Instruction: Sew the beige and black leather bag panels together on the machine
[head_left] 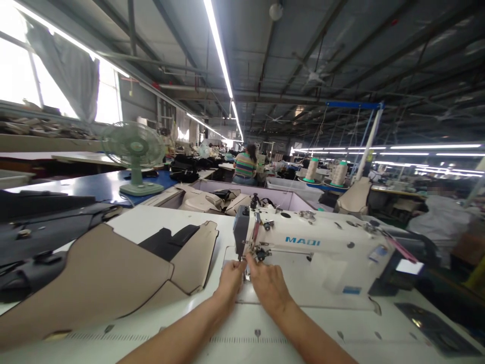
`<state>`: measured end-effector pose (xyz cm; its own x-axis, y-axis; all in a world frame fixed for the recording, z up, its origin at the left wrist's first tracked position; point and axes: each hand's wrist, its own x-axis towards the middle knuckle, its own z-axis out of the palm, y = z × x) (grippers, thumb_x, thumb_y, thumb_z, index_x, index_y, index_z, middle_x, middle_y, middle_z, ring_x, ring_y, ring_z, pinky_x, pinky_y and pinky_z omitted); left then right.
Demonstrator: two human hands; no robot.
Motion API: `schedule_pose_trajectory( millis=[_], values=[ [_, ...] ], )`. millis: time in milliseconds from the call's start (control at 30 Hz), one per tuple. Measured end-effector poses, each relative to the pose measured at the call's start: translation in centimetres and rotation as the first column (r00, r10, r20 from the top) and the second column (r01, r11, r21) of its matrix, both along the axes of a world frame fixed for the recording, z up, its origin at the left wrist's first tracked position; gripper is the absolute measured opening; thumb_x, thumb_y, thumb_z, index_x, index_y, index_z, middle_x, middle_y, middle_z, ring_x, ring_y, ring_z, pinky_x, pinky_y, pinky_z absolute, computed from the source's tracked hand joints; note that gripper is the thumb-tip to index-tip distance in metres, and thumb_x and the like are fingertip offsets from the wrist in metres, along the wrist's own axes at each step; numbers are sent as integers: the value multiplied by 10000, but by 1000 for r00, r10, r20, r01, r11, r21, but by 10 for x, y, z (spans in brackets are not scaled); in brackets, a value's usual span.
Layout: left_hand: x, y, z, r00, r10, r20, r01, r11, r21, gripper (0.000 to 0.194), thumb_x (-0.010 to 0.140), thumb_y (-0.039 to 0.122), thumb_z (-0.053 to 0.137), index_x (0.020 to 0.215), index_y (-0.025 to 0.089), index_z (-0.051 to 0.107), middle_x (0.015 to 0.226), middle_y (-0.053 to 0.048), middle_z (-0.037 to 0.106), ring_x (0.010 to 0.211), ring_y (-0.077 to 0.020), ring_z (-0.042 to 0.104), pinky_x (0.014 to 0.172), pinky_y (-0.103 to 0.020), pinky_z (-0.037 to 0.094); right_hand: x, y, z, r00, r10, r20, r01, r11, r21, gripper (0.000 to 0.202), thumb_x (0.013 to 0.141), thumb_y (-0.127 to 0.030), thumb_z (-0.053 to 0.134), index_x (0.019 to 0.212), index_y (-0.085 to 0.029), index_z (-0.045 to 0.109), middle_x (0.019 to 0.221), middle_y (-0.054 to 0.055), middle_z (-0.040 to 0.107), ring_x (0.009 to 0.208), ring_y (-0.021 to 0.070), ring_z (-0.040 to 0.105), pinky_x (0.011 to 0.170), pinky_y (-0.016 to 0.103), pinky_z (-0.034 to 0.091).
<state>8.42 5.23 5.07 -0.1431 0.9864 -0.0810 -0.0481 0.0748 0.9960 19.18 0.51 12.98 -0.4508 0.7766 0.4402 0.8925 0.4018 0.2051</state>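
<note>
A white sewing machine (322,242) with blue lettering stands on a pale work table (197,328). Both hands meet at its needle end. My left hand (230,279) has its fingers pinched together just below the dark end of the head; what they hold is too small to make out. Beside it, my right hand (269,284) is closed near the needle bar, the index finger pointing up against the mechanism, its grip also unclear. Beige panels with dark edges (121,263) lie on the table to the left, clear of both hands, with a black piece (170,242) among them.
Dark grey pieces (56,227) are piled at the far left. A green fan (134,151) stands on a blue table. Behind the machine, a bin (295,201) holds beige pieces. Thread cones (339,173) stand at the back right. A person (245,164) in a striped top sits farther off.
</note>
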Motion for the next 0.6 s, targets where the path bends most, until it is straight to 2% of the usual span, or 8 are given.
schedule_pose_trajectory(
  millis=[133, 200, 300, 367, 400, 467, 533, 600],
  values=[
    [-12, -32, 10, 981, 7, -192, 39, 971, 235, 303, 913, 397, 541, 720, 165, 514, 632, 39, 472, 554, -103, 472, 528, -226, 407, 14, -12, -9, 992, 94, -87, -97, 995, -25, 388, 884, -31, 480, 1226, -199, 555, 860, 68, 697, 719, 229, 683, 635, 306, 518],
    [-19, -60, 11, 959, -11, -282, 119, 922, 368, 283, 884, 400, 552, 704, 184, 521, 693, 8, 515, 654, -139, 519, 613, -249, 430, 22, -21, -17, 907, 126, -402, -186, 976, -112, 308, 949, -138, 408, 1217, -212, 542, 1015, 78, 675, 741, 192, 676, 634, 279, 517],
    [-28, -95, 9, 809, -48, -585, 465, 661, 589, 194, 905, 308, 476, 788, 222, 604, 791, -33, 575, 681, -153, 563, 621, -240, 461, 24, -32, -30, 429, -202, -881, -484, 771, -413, 324, 945, -432, 451, 1136, -180, 521, 964, 82, 644, 439, 95, 524, 381, 205, 377],
    [-33, -105, 14, 653, 67, -754, 649, 462, 604, 196, 915, 242, 435, 945, 238, 628, 864, -66, 603, 722, -167, 596, 646, -245, 504, 22, -37, -36, 180, -430, -885, -673, 602, -430, 438, 869, -574, 536, 1041, -173, 501, 756, 2, 588, 348, 38, 321, 317, 166, 199],
    [-35, -105, 19, 598, 108, -794, 688, 440, 578, 221, 921, 223, 431, 1057, 236, 605, 920, -83, 614, 777, -178, 613, 714, -267, 527, 22, -40, -38, 116, -460, -881, -710, 581, -397, 450, 852, -598, 554, 993, -176, 489, 668, -41, 530, 350, 30, 260, 321, 159, 157],
    [-39, -99, 32, 564, 53, -824, 697, 505, 509, 295, 930, 222, 455, 1217, 218, 522, 1032, -105, 623, 891, -190, 627, 878, -315, 514, 26, -49, -37, 110, -399, -910, -687, 632, -359, 400, 864, -572, 563, 920, -186, 476, 574, -88, 440, 361, 34, 238, 334, 152, 169],
    [-41, -89, 43, 557, -117, -822, 737, 525, 425, 272, 946, 232, 462, 1211, 223, 522, 1043, -78, 643, 916, -169, 635, 917, -278, 493, 35, -64, -31, 244, -312, -918, -613, 684, -396, 270, 882, -442, 578, 867, -187, 492, 549, -85, 454, 378, 46, 310, 362, 149, 241],
    [-42, -79, 47, 570, -234, -788, 762, 510, 400, 160, 955, 263, 473, 1040, 235, 606, 947, -29, 674, 862, -145, 648, 824, -197, 505, 50, -79, -18, 432, -283, -856, -564, 656, -501, 118, 870, -277, 569, 812, -181, 532, 552, -64, 520, 411, 61, 411, 403, 149, 307]
  ],
)
